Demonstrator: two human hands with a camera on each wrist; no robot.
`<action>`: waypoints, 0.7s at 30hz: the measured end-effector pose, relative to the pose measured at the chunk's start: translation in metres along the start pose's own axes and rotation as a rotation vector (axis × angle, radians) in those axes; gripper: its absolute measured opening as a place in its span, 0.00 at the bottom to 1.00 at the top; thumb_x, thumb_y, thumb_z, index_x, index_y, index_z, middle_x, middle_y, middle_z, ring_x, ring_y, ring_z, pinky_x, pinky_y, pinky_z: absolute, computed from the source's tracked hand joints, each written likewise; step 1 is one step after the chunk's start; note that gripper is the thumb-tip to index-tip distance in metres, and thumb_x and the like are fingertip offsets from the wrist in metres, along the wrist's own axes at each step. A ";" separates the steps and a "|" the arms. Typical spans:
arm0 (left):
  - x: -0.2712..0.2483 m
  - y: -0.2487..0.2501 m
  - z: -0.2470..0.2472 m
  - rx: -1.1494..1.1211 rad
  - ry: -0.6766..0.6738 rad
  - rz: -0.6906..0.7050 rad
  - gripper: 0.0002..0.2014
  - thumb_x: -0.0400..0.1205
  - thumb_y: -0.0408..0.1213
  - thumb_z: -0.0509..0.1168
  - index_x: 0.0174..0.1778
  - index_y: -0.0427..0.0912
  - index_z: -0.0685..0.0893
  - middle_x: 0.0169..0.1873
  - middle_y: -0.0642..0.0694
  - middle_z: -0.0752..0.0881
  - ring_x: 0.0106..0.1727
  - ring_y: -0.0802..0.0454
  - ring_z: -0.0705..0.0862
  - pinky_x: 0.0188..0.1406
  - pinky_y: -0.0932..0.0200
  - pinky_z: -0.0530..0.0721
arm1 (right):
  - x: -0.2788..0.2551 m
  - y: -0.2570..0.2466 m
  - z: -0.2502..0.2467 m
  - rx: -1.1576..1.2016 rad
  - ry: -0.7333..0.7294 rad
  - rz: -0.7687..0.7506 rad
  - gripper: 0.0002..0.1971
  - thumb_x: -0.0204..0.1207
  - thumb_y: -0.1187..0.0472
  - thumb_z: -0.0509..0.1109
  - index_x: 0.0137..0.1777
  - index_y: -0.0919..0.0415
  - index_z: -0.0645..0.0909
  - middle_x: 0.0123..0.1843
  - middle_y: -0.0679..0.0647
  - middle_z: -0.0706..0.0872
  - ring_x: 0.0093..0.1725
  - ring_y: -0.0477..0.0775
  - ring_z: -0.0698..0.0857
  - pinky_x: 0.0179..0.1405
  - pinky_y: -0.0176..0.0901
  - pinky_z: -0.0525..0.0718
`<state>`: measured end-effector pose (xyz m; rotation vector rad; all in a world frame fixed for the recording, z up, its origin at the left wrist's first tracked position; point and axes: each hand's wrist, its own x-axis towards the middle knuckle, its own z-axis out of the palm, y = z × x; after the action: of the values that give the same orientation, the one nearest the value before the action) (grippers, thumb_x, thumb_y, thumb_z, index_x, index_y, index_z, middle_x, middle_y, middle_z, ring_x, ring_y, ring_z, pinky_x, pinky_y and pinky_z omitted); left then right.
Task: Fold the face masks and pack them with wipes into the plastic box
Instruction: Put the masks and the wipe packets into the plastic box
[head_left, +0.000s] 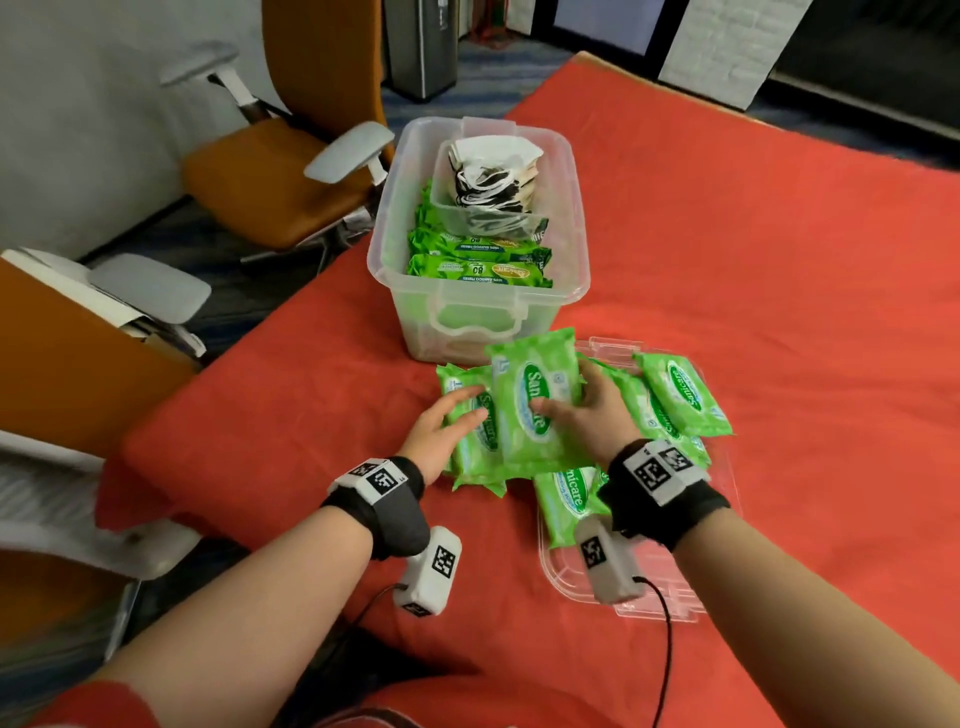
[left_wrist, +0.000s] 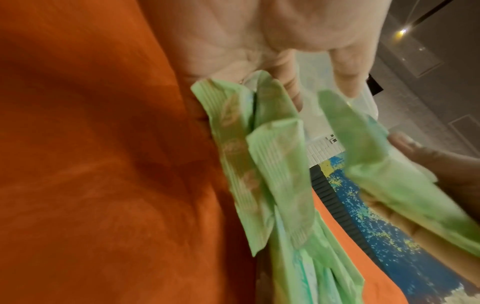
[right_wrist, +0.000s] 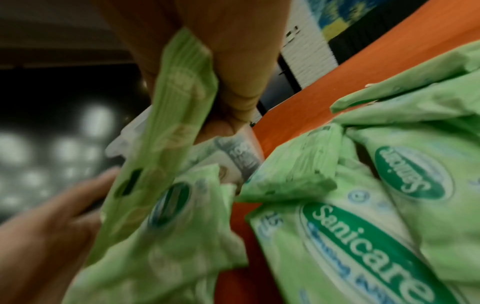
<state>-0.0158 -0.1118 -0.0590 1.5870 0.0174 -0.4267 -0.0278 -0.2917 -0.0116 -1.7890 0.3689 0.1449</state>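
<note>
The clear plastic box (head_left: 382, 228) stands on the red cloth and holds several green wipes packs (head_left: 478, 260) and an inner tray of folded black-and-white masks (head_left: 493, 176). In front of it lie several loose green wipes packs (head_left: 675, 395). My right hand (head_left: 576, 400) grips one pack (head_left: 524, 415) with the thumb on its face and holds it tilted up; the right wrist view shows fingers (right_wrist: 233, 67) curled round that pack (right_wrist: 166, 144). My left hand (head_left: 460, 413) rests with straight fingers on the packs (head_left: 475, 457) at the left.
A clear lid (head_left: 644, 603) lies under the right-hand packs, close to me. Orange office chairs (head_left: 270, 171) stand off the table's left edge. Bare red cloth (head_left: 779, 260) spreads to the right of the box.
</note>
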 end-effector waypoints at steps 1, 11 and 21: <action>-0.002 0.003 0.004 -0.059 0.007 -0.025 0.19 0.81 0.32 0.64 0.68 0.46 0.75 0.66 0.49 0.78 0.66 0.54 0.77 0.62 0.69 0.75 | 0.000 0.005 0.008 -0.030 -0.048 -0.003 0.26 0.69 0.68 0.76 0.66 0.61 0.72 0.56 0.57 0.87 0.51 0.57 0.88 0.55 0.61 0.85; -0.017 0.013 0.004 -0.284 0.137 -0.047 0.27 0.81 0.24 0.61 0.72 0.47 0.61 0.55 0.44 0.81 0.50 0.51 0.82 0.37 0.71 0.85 | 0.003 0.013 0.046 -0.217 -0.256 -0.001 0.41 0.76 0.56 0.70 0.82 0.55 0.47 0.79 0.57 0.62 0.77 0.54 0.64 0.75 0.40 0.61; -0.013 -0.002 -0.052 -0.150 0.218 -0.063 0.48 0.74 0.20 0.69 0.80 0.47 0.44 0.63 0.47 0.76 0.63 0.57 0.78 0.67 0.59 0.72 | 0.031 -0.006 0.067 -0.626 -0.375 -0.181 0.58 0.51 0.59 0.85 0.80 0.56 0.54 0.67 0.59 0.78 0.67 0.59 0.78 0.67 0.47 0.75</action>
<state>-0.0153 -0.0583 -0.0571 1.4811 0.2609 -0.2930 0.0103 -0.2315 -0.0317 -2.3392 -0.1306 0.5019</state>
